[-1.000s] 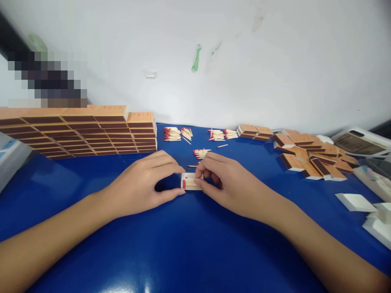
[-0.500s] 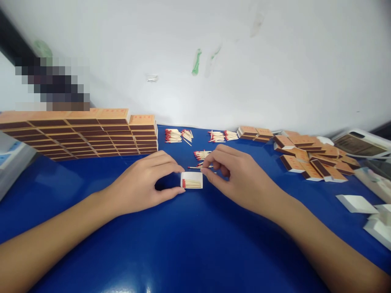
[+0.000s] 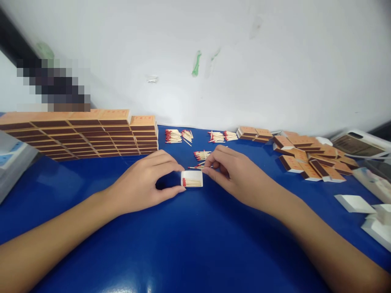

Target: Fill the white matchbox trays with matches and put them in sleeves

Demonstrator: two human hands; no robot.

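Observation:
A small white matchbox tray with a few red-tipped matches in it lies on the blue table. My left hand holds its left end between thumb and forefinger. My right hand sits just right of the tray, fingers curled and pinched on loose matches that lie behind the tray. A small heap of matches is a little farther back.
A long stack of orange matchboxes runs along the back left. More match heaps lie by the wall. Loose matchbox sleeves are piled at the right, with white trays near the right edge. A grey box is at far left.
My right hand lifted off the tray, moved back to the loose matches behind it, and pinched some. My left hand kept hold of the tray.

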